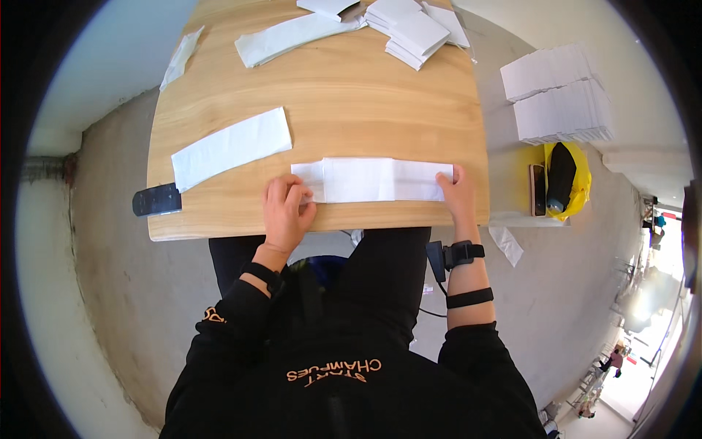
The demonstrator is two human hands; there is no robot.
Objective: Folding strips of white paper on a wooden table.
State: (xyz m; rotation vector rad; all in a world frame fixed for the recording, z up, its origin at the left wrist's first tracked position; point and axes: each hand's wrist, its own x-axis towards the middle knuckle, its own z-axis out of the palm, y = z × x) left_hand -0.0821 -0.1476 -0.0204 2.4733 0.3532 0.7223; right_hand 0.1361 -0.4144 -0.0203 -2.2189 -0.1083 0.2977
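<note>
A long white paper strip (358, 181) lies along the table's near edge, with creases across it and a slightly wider middle section. My left hand (287, 214) is closed at its left end, fingers curled over the lower left corner. At the opposite end my right hand (457, 192) grips the strip, its thumb on top and the fingers at the right edge. Just beyond my left hand rests another flat white strip (232, 146), tilted up to the right. Its lower left corner meets a dark phone-like device (157, 200) at the table's left edge.
Far on the wooden table (351, 102) are a white strip stack (292, 42), a pile of white folded cards (413, 33) and a small white piece (181, 58). To the right stand stacked white boxes or cards (559, 95) and a yellow bag (581, 183) holding dark items.
</note>
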